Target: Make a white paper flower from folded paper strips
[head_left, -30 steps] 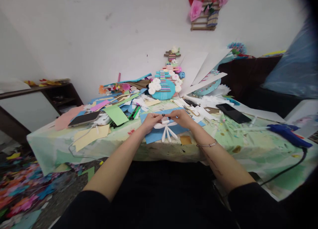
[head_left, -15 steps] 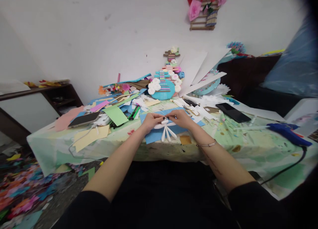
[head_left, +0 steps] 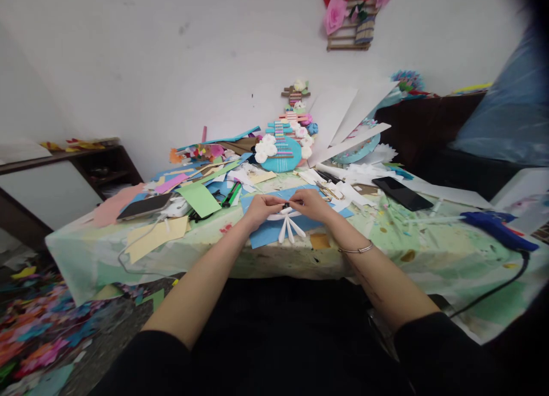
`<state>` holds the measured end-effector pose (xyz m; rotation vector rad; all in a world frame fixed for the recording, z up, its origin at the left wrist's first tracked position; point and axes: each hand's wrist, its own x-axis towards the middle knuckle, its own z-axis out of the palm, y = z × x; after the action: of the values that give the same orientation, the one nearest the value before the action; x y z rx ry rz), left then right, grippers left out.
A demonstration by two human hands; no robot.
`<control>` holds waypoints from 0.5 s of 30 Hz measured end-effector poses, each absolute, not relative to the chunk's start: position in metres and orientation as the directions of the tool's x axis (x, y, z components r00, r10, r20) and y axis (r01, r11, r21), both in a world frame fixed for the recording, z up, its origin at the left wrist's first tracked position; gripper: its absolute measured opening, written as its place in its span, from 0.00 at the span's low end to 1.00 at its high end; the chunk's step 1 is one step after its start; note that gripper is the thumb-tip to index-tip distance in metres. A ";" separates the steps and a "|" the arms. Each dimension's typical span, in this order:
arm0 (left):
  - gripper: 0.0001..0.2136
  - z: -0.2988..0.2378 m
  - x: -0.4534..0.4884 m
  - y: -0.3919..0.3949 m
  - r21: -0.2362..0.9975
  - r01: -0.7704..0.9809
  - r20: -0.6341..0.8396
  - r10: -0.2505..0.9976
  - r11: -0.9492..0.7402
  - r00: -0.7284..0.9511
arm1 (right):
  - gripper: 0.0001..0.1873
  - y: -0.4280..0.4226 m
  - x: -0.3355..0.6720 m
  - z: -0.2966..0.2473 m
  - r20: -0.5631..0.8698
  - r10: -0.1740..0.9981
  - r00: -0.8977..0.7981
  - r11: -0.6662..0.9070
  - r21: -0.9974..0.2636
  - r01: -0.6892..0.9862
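Observation:
My left hand (head_left: 262,208) and my right hand (head_left: 312,204) meet over a blue paper sheet (head_left: 268,233) near the table's front edge. Both pinch the top of a white ribbon bow (head_left: 288,224), fingertips together at a small dark spot in its knot. The bow's tails hang down across the blue sheet. A thin bracelet (head_left: 357,249) circles my right wrist.
A blue glue gun (head_left: 497,229) with a black cord lies at right. One phone (head_left: 402,193) lies behind my right hand, another phone (head_left: 144,205) at left. Coloured paper scraps, a green marker (head_left: 232,194) and a blue craft guitar (head_left: 281,150) crowd the back.
Both hands have stayed pinched on the bow's centre, shifting only slightly up the picture with a small head movement.

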<state>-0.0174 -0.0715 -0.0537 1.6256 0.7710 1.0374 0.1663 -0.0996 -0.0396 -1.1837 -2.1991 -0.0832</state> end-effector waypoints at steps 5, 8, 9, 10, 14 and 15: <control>0.13 -0.053 -0.018 -0.070 0.972 -0.114 0.236 0.856 -0.206 0.460 | 0.10 -0.097 0.167 -0.041 0.606 0.704 -0.370 0.606 -0.243 0.757; 0.13 -0.053 -0.017 -0.069 0.976 -0.144 0.212 0.866 -0.163 0.452 | 0.09 -0.098 0.167 -0.040 0.640 0.684 -0.350 0.616 -0.250 0.747; 0.13 -0.053 -0.016 -0.069 0.978 -0.139 0.204 0.874 -0.158 0.441 | 0.09 -0.098 0.167 -0.040 0.654 0.677 -0.338 0.615 -0.250 0.748; 0.13 -0.053 -0.016 -0.069 0.979 -0.129 0.198 0.881 -0.157 0.429 | 0.08 -0.098 0.167 -0.040 0.666 0.671 -0.326 0.613 -0.250 0.750; 0.13 -0.053 -0.016 -0.069 0.975 -0.075 0.222 0.896 -0.209 0.384 | 0.07 -0.099 0.166 -0.039 0.683 0.668 -0.297 0.611 -0.274 0.743; 0.13 -0.052 -0.017 -0.069 0.970 -0.061 0.241 0.896 -0.235 0.373 | 0.07 -0.099 0.166 -0.039 0.676 0.675 -0.297 0.612 -0.287 0.737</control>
<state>-0.0166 -0.0688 -0.0523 1.5321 0.7788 1.0888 0.1658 -0.0993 -0.0394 -1.1109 -2.0360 -0.0994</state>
